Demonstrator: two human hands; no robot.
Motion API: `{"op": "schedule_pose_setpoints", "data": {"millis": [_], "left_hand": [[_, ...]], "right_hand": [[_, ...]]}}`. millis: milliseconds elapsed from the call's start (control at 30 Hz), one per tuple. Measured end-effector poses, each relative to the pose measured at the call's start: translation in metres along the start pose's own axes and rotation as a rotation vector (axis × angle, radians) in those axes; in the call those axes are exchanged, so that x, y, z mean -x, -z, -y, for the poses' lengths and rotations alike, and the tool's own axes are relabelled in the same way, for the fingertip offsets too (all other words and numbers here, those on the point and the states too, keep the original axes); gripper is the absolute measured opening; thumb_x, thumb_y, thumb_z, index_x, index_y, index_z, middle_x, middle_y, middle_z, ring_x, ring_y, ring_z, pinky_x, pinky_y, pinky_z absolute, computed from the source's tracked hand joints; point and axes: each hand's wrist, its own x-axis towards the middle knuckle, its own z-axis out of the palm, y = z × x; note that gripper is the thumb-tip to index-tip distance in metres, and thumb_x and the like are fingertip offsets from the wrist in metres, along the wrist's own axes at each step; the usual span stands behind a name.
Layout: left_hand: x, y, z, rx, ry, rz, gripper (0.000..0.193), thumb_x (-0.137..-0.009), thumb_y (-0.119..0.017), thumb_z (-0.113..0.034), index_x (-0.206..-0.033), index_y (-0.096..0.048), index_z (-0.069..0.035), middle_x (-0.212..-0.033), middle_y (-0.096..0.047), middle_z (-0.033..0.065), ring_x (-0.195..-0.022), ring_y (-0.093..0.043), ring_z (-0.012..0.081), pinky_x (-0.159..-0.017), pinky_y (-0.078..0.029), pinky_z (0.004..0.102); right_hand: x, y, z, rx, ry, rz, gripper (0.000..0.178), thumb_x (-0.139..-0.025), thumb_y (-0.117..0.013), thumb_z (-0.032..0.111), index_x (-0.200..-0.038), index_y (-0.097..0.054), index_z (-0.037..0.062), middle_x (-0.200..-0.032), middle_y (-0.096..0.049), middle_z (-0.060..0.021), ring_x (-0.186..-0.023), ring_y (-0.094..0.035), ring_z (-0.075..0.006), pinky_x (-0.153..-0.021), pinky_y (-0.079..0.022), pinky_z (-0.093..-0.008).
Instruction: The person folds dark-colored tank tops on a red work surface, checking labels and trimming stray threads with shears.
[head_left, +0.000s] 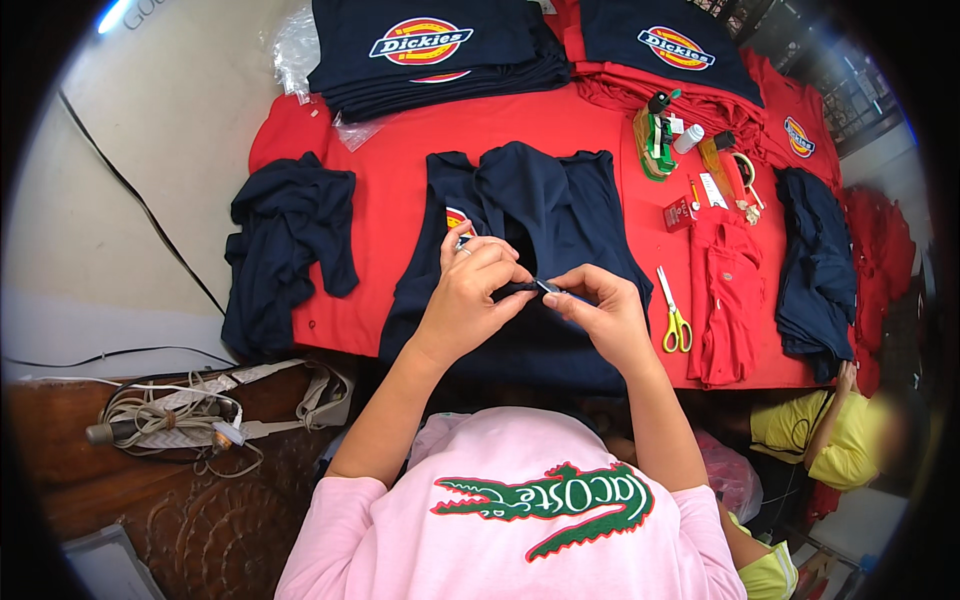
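A dark navy garment (570, 215) with a round printed badge lies spread in front of me on a red-covered table (385, 250). My left hand (468, 285) is closed on a gathered edge of it, fingers pinched, a ring on one finger. Close beside it, my right hand (604, 308) pinches a small metal-tipped tool (548, 286), its tip at the held edge. The tool's kind is too small to make out, and its rear is hidden in my fingers. Scissors with yellow-green handles (675, 322) lie to the right of the garment.
Folded navy shirts (440, 80) are stacked at the back, with more navy garments (285, 245) at left. A green tool (655, 140), white bottle (689, 138) and red garment (727, 300) occupy the right side. Tangled cables (170, 410) lie lower left; a person in yellow (845, 440) is at right.
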Motion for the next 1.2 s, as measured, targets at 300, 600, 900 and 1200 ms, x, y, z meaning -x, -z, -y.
{"op": "schedule_pose_setpoints", "data": {"millis": [300, 600, 900, 1200], "left_hand": [[-0.001, 0.001, -0.001, -0.139, -0.102, -0.023, 0.022, -0.071, -0.090, -0.004, -0.087, -0.077, -0.011, -0.091, -0.067, 0.0000, -0.110, -0.069, 0.0178, -0.124, -0.031, 0.0513], [0.009, -0.012, 0.000, -0.241, -0.140, -0.242, 0.032, -0.069, -0.088, 0.000, -0.082, -0.063, -0.016, -0.088, -0.066, -0.0037, -0.107, -0.072, 0.0171, -0.124, -0.029, 0.0490], [0.015, -0.026, 0.004, -0.342, -0.204, -0.334, 0.030, -0.071, -0.085, -0.002, -0.082, -0.063, -0.018, -0.089, -0.066, -0.0041, -0.106, -0.072, 0.0147, -0.120, -0.032, 0.0472], [0.016, -0.034, 0.006, -0.347, -0.209, -0.345, 0.034, -0.071, -0.086, -0.001, -0.080, -0.059, -0.019, -0.087, -0.066, -0.0047, -0.106, -0.072, 0.0142, -0.121, -0.032, 0.0464]], "right_hand": [[0.008, -0.005, 0.008, 0.128, 0.086, -0.002, 0.023, -0.090, -0.088, 0.012, -0.106, -0.079, -0.0012, -0.087, -0.078, -0.0040, -0.077, -0.066, -0.0060, -0.069, -0.050, -0.0250], [0.011, -0.016, -0.004, 0.051, 0.086, -0.177, 0.023, -0.091, -0.087, 0.013, -0.104, -0.075, -0.0015, -0.078, -0.073, -0.0017, -0.071, -0.061, -0.0044, -0.064, -0.048, -0.0244], [0.023, -0.036, -0.001, 0.285, 0.234, -0.208, 0.022, -0.091, -0.087, 0.009, -0.102, -0.072, -0.0024, -0.076, -0.070, -0.0037, -0.067, -0.061, -0.0058, -0.061, -0.046, -0.0243], [0.021, -0.031, -0.011, 0.274, 0.214, -0.260, 0.020, -0.094, -0.084, 0.013, -0.098, -0.069, 0.0002, -0.072, -0.068, -0.0077, -0.059, -0.061, -0.0153, -0.059, -0.048, -0.0296]]}}
